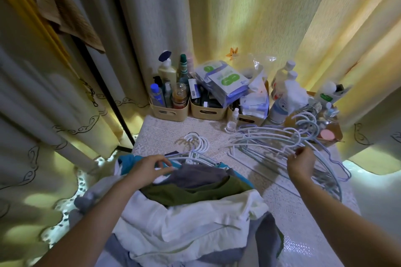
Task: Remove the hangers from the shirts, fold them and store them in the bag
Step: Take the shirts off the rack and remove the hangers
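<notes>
A heap of shirts lies on the lace-covered table in front of me: a grey one (195, 176), an olive green one (195, 193), a white one (184, 221) and a teal one (128, 161) underneath. Several white hangers (195, 147) still stick out of the heap's far end. My left hand (149, 168) rests on the heap, fingers curled at a hanger's arm near the grey shirt's collar. My right hand (300, 163) pinches a pale hanger over the pile of loose hangers (271, 147) on the table's right side. No bag is in view.
Beige bins (169, 111) with bottles, packets and boxes line the table's (165, 130) far edge, with more bottles (284, 84) at the back right. Curtains surround the table. A dark pole (108, 93) and hanging cloth stand at the left.
</notes>
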